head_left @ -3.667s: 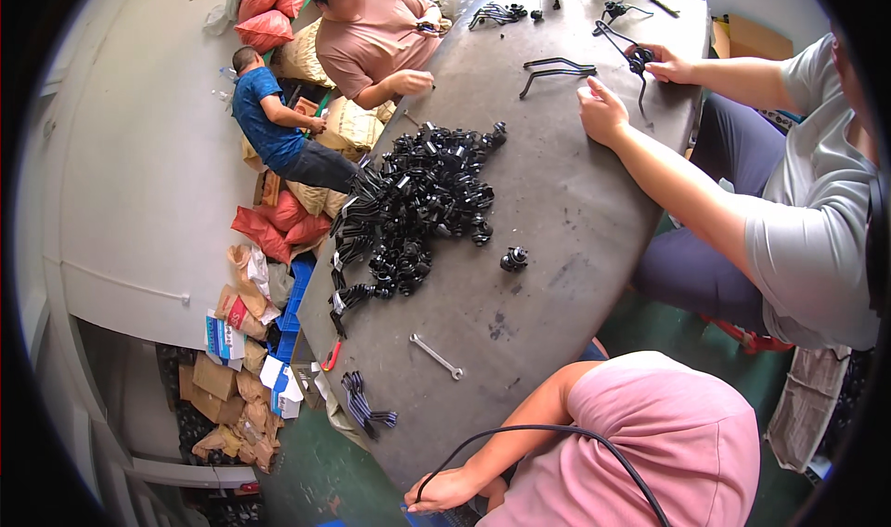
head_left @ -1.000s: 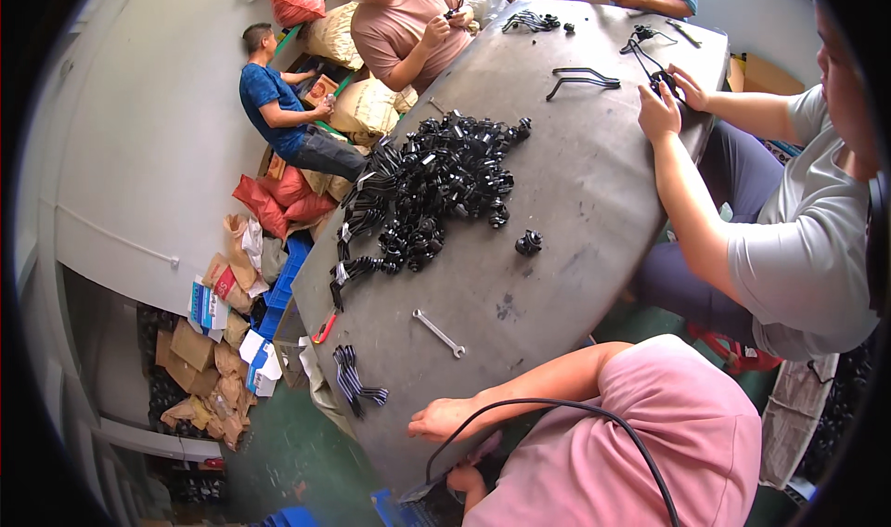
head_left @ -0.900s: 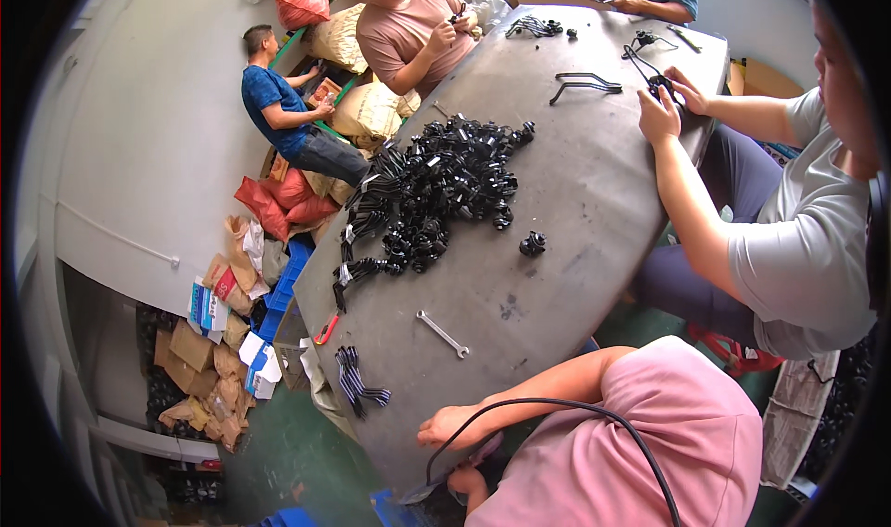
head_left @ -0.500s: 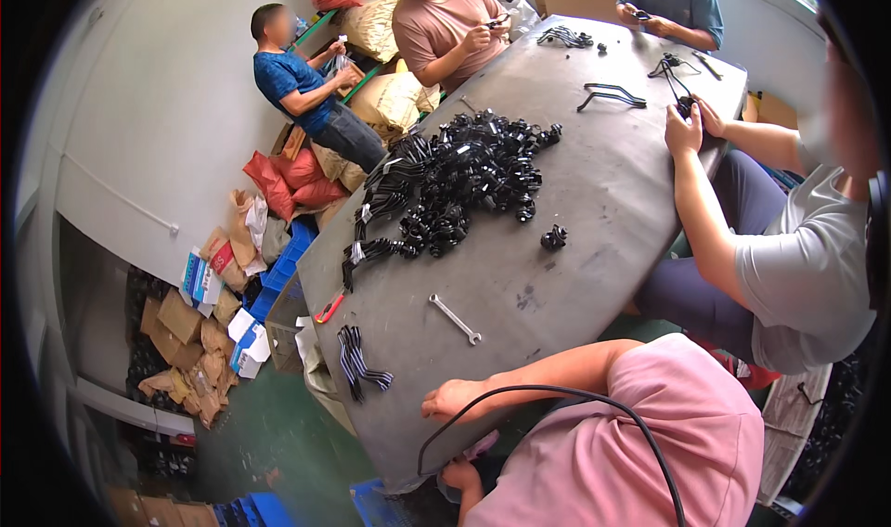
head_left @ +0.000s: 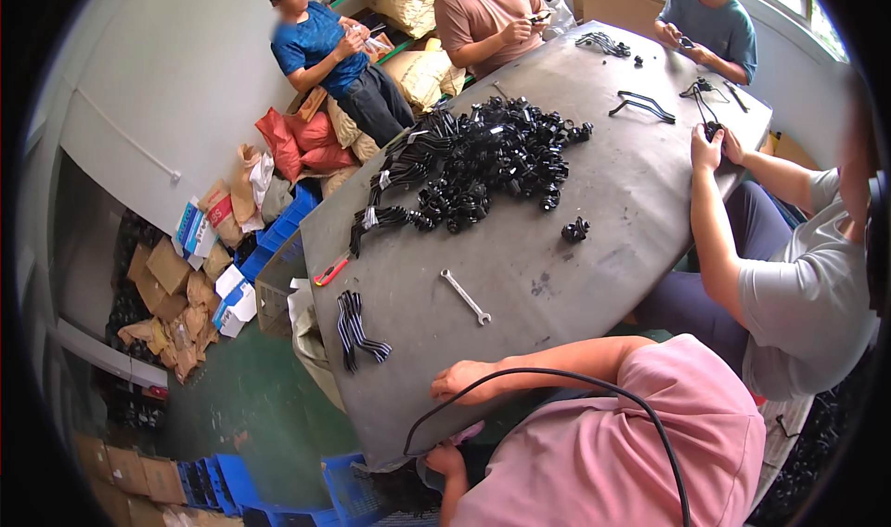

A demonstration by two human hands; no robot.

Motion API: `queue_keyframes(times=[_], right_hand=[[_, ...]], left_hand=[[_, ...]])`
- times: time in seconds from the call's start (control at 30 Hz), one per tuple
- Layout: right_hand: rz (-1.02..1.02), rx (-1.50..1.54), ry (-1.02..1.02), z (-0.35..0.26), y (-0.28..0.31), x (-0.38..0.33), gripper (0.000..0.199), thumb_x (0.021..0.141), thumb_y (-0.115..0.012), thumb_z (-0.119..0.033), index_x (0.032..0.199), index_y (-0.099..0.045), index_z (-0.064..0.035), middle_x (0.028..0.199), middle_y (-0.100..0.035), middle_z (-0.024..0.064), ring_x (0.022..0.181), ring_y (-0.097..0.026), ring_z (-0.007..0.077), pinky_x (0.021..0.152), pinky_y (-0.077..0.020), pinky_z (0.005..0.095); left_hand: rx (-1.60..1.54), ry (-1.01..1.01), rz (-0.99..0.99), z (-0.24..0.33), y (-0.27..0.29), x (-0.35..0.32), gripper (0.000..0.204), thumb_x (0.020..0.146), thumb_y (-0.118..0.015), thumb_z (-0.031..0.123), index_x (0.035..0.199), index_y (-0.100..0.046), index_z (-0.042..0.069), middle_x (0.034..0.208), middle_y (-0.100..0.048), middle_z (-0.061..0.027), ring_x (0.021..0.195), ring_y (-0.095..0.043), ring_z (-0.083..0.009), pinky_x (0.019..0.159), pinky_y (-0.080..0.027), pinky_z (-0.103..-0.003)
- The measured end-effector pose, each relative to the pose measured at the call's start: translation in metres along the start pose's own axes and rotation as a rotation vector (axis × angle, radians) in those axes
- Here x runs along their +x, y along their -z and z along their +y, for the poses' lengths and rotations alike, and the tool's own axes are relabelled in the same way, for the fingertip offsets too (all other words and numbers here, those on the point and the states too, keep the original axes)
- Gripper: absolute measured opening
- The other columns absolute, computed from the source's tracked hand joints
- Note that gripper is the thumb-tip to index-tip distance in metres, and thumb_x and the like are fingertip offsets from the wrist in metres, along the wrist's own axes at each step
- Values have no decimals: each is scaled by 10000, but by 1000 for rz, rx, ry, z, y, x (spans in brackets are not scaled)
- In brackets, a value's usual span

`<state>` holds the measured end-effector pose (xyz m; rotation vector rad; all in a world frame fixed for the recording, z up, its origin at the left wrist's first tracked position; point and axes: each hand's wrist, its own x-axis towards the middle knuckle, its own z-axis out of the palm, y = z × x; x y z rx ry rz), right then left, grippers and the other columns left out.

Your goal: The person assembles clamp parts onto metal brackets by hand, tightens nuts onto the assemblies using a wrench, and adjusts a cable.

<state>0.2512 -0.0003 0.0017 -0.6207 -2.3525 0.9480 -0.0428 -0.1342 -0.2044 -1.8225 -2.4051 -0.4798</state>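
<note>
My right hand (head_left: 464,381) is over the near edge of the grey table (head_left: 399,286). Its fingers curl inward, and whatever they hold, if anything, is hidden. Lower down, by the table corner, my left hand (head_left: 445,459) is partly covered, beside a small pinkish piece (head_left: 469,431); its fingertips do not show. A black cable (head_left: 557,372) arcs across my arm and pink sleeve. Past my right hand lie a metal wrench (head_left: 465,298), a few striped black bent strips (head_left: 353,332) and a red utility knife (head_left: 331,271).
A large heap of black clamp-like parts (head_left: 501,156) covers mid-table, with one clump (head_left: 575,231) apart. Bent black bars (head_left: 642,106) lie farther off. A co-worker in grey (head_left: 798,295) handles parts at right; others are at the far side. Blue crates (head_left: 348,490) sit on the floor.
The view has shifted, so the table items appear higher and farther right. My hands keep roughly the same places at the table edge. The person in blue has turned and raised their hands.
</note>
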Motion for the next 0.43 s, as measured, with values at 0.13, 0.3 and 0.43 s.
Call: queue_keyframes(times=[0.13, 0.3, 0.43], right_hand=[[113, -7, -7, 13, 27, -3, 239, 942, -577, -148, 1141, -644, -34, 1056, -674, 186, 998, -665, 391, 875, -546, 489], [326, -81, -142, 18, 87, 4, 210, 948, -590, -141, 1112, -674, -40, 1058, -689, 175, 1032, -658, 379, 901, -542, 465], [254, 365, -421, -4, 81, 7, 258, 965, -592, -130, 1194, -675, -43, 1030, -720, 132, 773, -717, 216, 789, -585, 359]], left_hand=[[40, -21, -34, -13, -12, -4, 320, 889, -689, 299, 976, -727, -6, 1014, -744, -202, 878, -689, -449, 784, -486, -557], [-10, -76, 138, -18, -17, -11, 338, 901, -670, 349, 915, -784, 32, 870, -737, -215, 806, -696, -430, 806, -471, -580], [140, -127, 24, -41, -12, -22, 400, 891, -688, 377, 1123, -754, 58, 1166, -707, -240, 1108, -658, -412, 1014, -444, -569]])
